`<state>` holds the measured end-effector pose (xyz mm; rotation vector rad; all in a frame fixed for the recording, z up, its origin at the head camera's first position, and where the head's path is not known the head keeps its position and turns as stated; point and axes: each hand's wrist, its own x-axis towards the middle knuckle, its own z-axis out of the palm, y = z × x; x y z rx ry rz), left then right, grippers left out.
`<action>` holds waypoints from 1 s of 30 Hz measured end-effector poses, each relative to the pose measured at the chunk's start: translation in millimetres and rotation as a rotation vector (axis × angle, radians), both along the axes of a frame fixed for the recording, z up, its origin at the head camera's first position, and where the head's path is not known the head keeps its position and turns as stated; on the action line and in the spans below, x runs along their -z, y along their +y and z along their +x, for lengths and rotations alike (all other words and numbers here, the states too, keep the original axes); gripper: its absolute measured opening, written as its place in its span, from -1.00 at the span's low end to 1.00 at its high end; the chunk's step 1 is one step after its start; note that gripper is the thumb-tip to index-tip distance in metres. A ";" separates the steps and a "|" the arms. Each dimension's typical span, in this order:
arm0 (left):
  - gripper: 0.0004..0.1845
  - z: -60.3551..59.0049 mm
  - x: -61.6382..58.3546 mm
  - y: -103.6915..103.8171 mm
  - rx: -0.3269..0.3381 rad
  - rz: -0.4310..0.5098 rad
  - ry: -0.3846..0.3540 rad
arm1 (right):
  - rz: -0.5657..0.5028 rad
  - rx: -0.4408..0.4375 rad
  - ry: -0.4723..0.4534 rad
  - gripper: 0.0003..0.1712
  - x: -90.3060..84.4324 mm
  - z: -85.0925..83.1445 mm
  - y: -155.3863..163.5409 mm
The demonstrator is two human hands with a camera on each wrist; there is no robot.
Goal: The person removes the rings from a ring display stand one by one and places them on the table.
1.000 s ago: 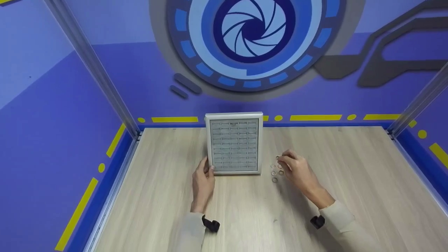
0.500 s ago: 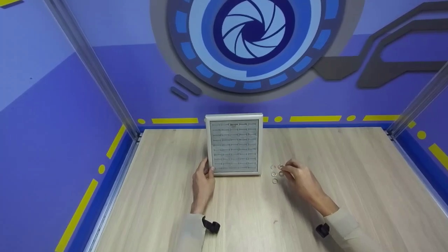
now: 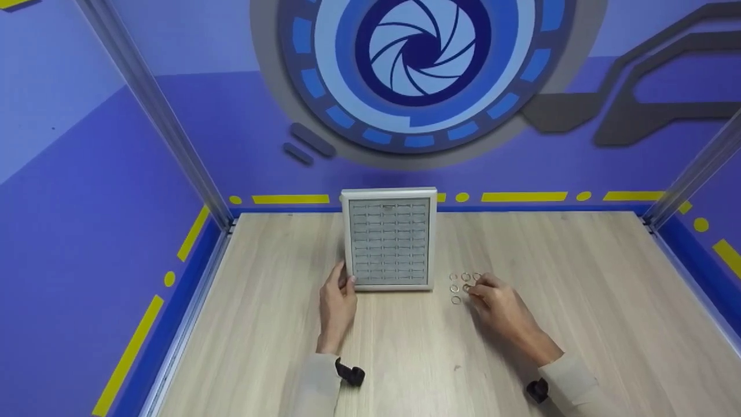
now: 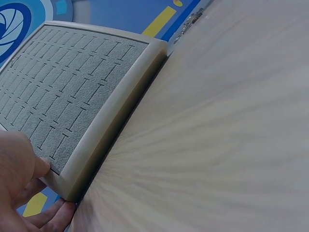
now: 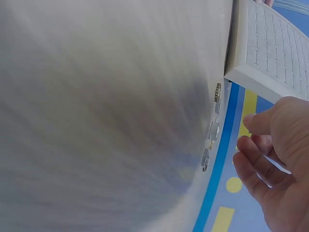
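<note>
A ring display tray (image 3: pixel 389 243) with a white frame and a grey slotted pad stands nearly upright on the table. My left hand (image 3: pixel 337 307) grips its lower left corner, the thumb on the front of the frame and other fingers around the edge, as the left wrist view shows. To the right of the tray lie several small metal rings (image 3: pixel 456 300), grouped in short rows. My right hand (image 3: pixel 499 301) is just beside them, fingertips right at the nearest ring (image 3: pixel 466 288). In the right wrist view its thumb and fingers are apart, with nothing between them.
The light wood table (image 3: pixel 393 353) ends at a blue printed back wall (image 3: pixel 521 168), close behind the tray. Metal posts (image 3: pixel 156 110) rise at the back corners. A black strap (image 3: pixel 350 373) shows at the left sleeve, with another (image 3: pixel 537 390) at the right.
My right hand has moved right and nearer to me. The ring it held above the group now lies at the right end of the far row. My left hand and the tray have stayed put.
</note>
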<state>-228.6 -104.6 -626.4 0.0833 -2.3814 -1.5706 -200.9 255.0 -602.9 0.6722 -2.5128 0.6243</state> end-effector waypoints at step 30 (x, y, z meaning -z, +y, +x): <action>-0.43 -1.2 1.0 0.1 -0.007 -0.006 -0.012 | 0.067 0.044 -0.127 -0.84 11.1 2.9 2.0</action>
